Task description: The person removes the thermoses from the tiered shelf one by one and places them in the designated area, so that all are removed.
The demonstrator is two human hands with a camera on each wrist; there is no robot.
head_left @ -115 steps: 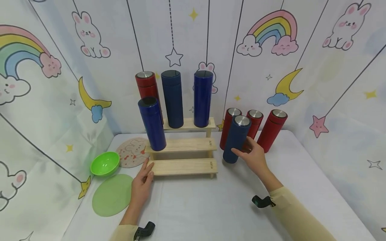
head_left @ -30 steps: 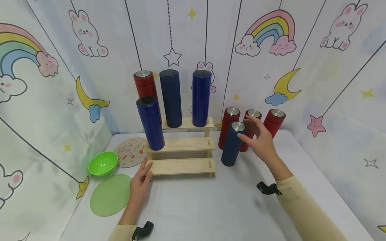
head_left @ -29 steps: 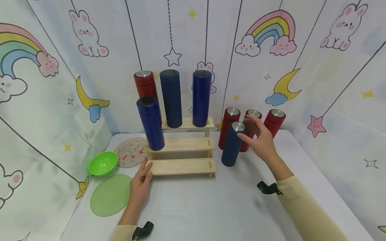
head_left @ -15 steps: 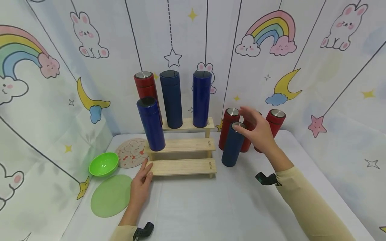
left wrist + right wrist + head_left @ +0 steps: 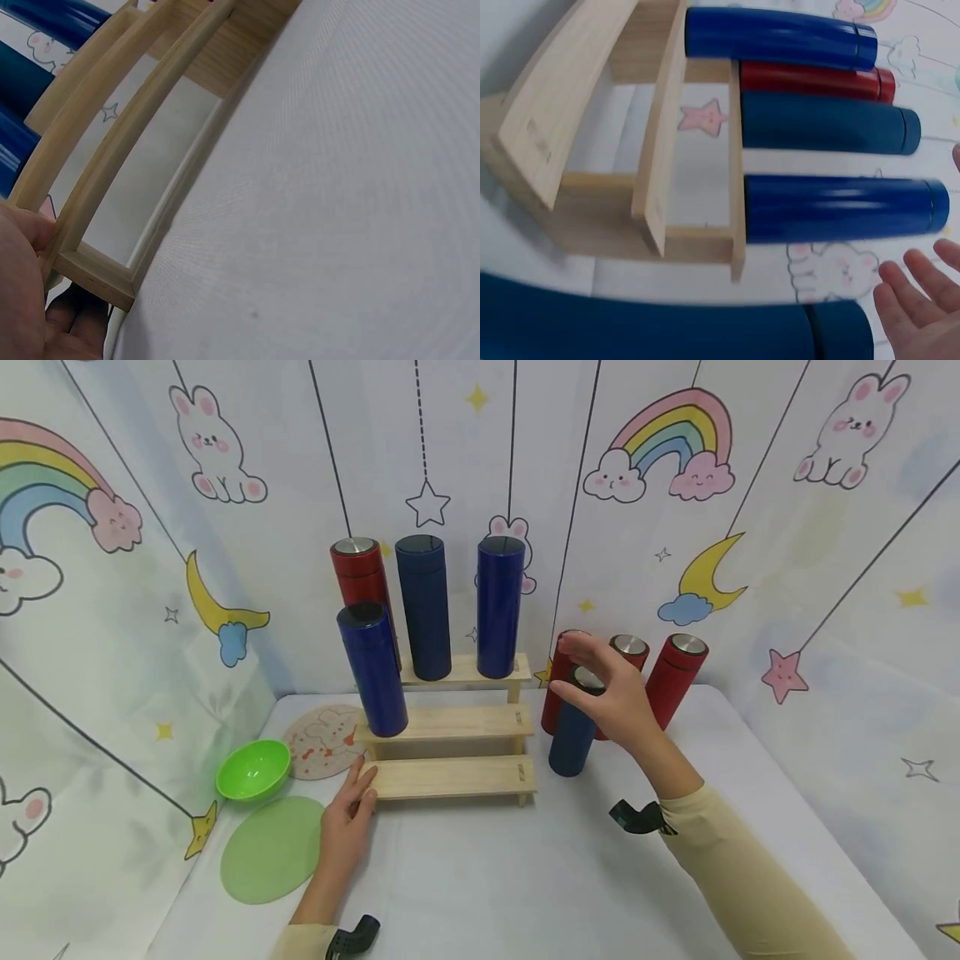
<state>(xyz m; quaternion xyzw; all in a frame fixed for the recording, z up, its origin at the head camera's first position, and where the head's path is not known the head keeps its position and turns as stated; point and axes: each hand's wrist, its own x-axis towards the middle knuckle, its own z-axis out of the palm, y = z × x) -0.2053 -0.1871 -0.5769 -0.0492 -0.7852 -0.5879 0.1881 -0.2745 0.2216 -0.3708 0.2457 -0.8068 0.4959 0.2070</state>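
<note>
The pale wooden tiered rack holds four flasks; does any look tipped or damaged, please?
Nothing stands out: the red cylindrical flask, teal cylindrical flask, upper blue cylindrical flask and lower blue cylindrical flask stand upright on the wooden rack.

A white-covered bench carries a green bowl, a green mat and a rabbit-print mat at left; a three-tier wooden rack in the middle; three red flasks and a dark teal flask at right.

Blue flasks (two tealish), red flasks
</note>
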